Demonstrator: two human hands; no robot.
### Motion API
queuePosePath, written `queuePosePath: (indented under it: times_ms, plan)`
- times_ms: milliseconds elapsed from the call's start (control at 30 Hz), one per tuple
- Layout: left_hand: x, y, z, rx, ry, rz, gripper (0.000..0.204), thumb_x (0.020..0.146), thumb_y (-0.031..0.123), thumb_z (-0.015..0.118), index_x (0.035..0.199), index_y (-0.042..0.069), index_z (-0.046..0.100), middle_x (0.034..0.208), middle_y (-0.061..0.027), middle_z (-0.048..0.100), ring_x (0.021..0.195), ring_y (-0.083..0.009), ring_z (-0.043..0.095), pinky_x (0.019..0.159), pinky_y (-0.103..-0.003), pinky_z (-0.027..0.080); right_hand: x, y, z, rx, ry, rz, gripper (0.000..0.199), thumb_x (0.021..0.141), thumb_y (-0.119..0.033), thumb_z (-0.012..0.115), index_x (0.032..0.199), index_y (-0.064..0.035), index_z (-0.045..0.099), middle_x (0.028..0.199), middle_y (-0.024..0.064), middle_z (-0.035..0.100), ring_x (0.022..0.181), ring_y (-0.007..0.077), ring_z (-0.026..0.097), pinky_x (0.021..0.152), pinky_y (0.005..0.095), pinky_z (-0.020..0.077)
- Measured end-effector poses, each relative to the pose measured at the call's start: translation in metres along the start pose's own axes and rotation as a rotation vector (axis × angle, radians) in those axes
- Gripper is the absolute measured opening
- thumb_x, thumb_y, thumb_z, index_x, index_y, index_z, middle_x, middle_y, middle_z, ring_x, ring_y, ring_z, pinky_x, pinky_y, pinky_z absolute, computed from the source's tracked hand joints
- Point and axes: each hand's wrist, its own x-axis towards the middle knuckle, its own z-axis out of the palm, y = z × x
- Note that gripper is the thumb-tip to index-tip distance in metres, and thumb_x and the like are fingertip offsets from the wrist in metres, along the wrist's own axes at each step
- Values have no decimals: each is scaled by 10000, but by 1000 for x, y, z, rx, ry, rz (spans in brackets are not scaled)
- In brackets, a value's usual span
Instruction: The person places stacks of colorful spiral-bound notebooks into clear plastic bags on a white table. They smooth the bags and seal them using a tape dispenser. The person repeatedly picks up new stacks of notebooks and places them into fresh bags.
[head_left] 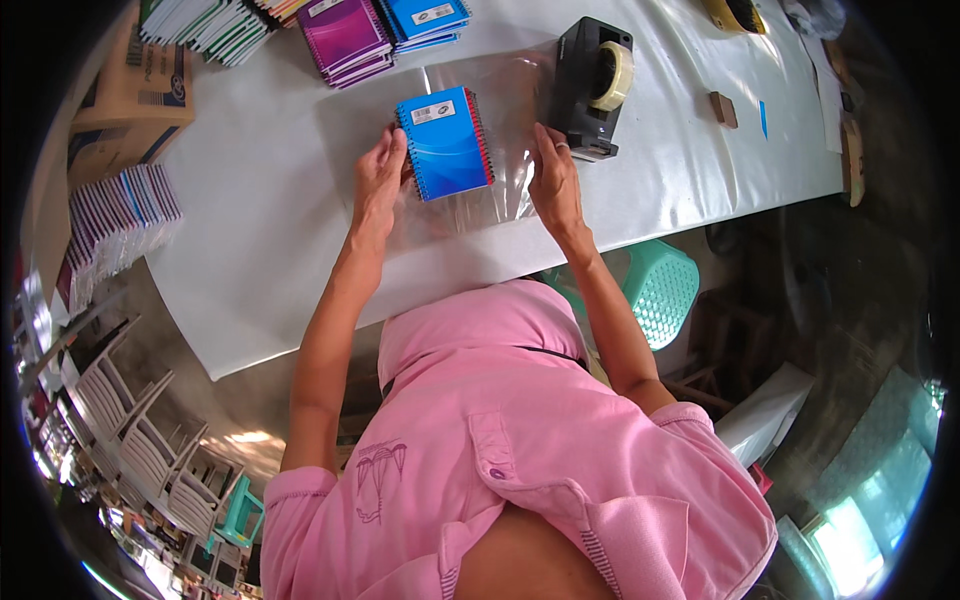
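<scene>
A small stack of spiral notebooks, the top one blue with a white label and a red wire edge on its right, lies on a clear plastic sheet. My left hand grips the stack's left edge, thumb along the side and fingers partly hidden. At the sheet's right side, my right hand, with a ring on one finger, closes on the plastic edge. Just beyond that hand stands a black tape dispenser carrying a roll of clear tape.
Stacks of purple notebooks, blue notebooks and green-edged notebooks line the table's far side. A cardboard box and wrapped notebooks stand at left. Right of the dispenser lies a brown block. A green stool is below the table edge.
</scene>
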Motion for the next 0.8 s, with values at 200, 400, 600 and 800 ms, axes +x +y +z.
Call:
queuePosePath:
  times_ms: [200, 400, 600, 800]
  plan:
    - [-9, 7, 4, -5, -66, 52, 740, 855, 386, 724, 1434, 66, 393, 1125, 35, 607, 922, -45, 540, 671, -216, 424, -24, 6, -19, -403, -17, 193, 281, 880, -195, 631, 1087, -7, 598, 1047, 181, 630, 900, 366, 615, 814, 418, 459]
    - [-7, 7, 2, -9, -106, 4, 739, 864, 354, 721, 1449, 75, 367, 1153, 55, 598, 927, -45, 539, 661, -206, 402, -21, 11, -23, -460, 14, 572, 529, 766, -471, 730, 900, 26, 605, 876, 182, 623, 834, 382, 603, 734, 455, 476]
    - [-7, 8, -1, 10, -128, 20, 723, 860, 359, 724, 1437, 82, 387, 1099, 79, 600, 852, -19, 512, 621, -201, 362, -27, 1, -11, -252, 39, 649, 556, 732, -484, 761, 883, 25, 595, 863, 179, 631, 833, 358, 622, 705, 442, 492]
    - [-9, 11, 1, 2, -131, 18, 703, 864, 356, 721, 1427, 82, 402, 1083, 87, 596, 827, -18, 503, 620, -200, 356, -16, 0, -5, -36, 79, 628, 433, 762, -341, 771, 923, 22, 598, 821, 172, 651, 745, 355, 622, 675, 423, 488]
